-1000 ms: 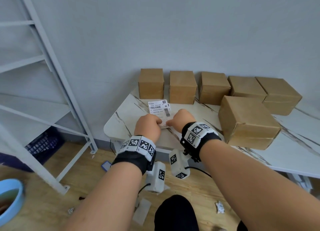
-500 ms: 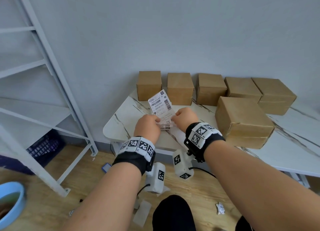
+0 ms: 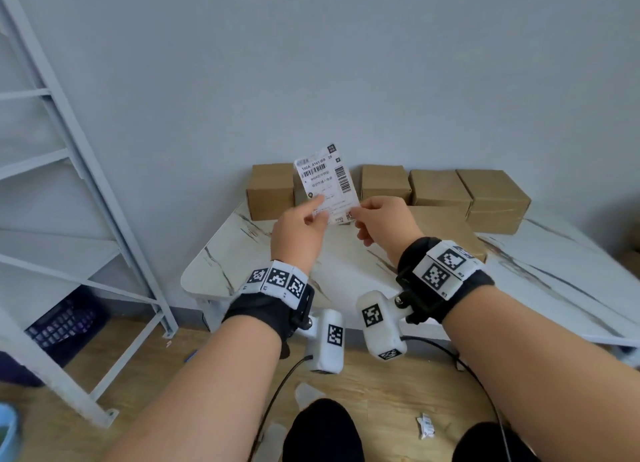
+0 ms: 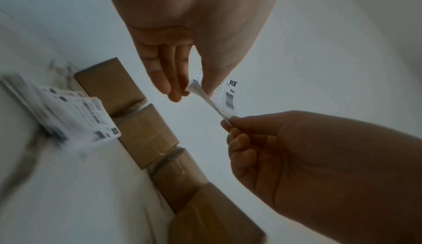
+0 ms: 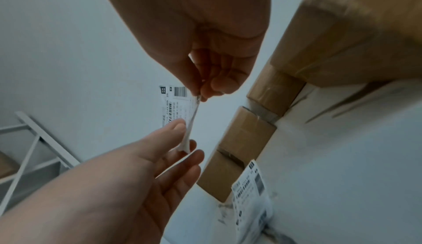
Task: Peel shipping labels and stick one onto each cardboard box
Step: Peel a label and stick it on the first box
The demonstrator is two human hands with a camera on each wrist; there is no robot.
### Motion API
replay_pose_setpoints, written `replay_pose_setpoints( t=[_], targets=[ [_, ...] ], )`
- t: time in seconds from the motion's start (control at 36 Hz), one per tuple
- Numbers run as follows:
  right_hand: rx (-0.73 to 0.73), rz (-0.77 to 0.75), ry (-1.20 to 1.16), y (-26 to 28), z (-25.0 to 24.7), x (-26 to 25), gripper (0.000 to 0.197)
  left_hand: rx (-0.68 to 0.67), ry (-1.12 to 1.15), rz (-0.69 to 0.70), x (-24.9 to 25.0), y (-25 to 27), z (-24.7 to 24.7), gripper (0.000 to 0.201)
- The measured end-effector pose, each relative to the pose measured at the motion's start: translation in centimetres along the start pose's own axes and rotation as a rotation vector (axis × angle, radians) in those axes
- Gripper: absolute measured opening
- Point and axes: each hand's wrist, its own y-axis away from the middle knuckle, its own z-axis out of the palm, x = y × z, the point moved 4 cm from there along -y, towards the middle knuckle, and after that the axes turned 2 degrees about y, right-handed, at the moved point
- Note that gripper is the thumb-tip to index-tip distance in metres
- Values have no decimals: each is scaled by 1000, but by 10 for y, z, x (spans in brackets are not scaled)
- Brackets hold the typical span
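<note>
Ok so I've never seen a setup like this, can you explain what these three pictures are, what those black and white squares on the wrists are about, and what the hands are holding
No machine here: a person works with bare hands. Each wrist wears a black band with printed square markers, and a small white camera hangs beneath it.

The wide picture comes from a camera on the person's head, looking down at both arms. The other two come from those wrist cameras, looking along each hand toward its fingers.

The left hand and right hand pinch the lower edge of one white printed shipping label, raised above the white marble-patterned table. Whether its backing is coming off is unclear.

On the table, plain brown cardboard boxes line the wall with a larger one in front, and a stack of further white labels lies near them.
</note>
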Motion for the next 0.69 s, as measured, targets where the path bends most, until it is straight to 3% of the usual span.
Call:
replay_pose_setpoints(
  t=[0.19, 0.39, 0.69],
  targets=[
    [45, 9, -43, 22, -56, 4, 18, 8, 46, 66, 37, 9, 30, 29],
    [45, 129, -152, 42, -99, 34, 13, -49, -89, 209, 62, 30, 67, 29],
    [96, 185, -247, 59, -129, 69, 14, -127, -319, 344, 75, 54, 113, 32]
  ],
)
